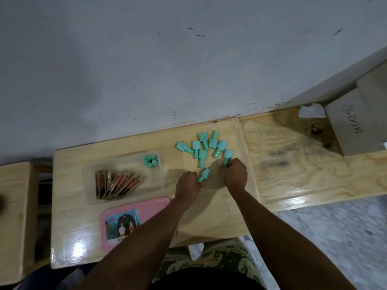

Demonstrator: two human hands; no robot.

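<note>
The left hand curls its fingers round the cap end of a small mint-green plastic bottle. The bottle's squarish body juts out just past the fingertips, low over the pale wooden table. The right hand grips a second mint-green bottle likewise, body pointing away beyond the knuckles. Just beyond both sets of fingers lies a loose heap of matching green bottles. Left of the left fingers sits a clear plastic tray holding flat red-and-black packs and a few upright green bottles. Behind the left wrist lies a flat pink lid.
</note>
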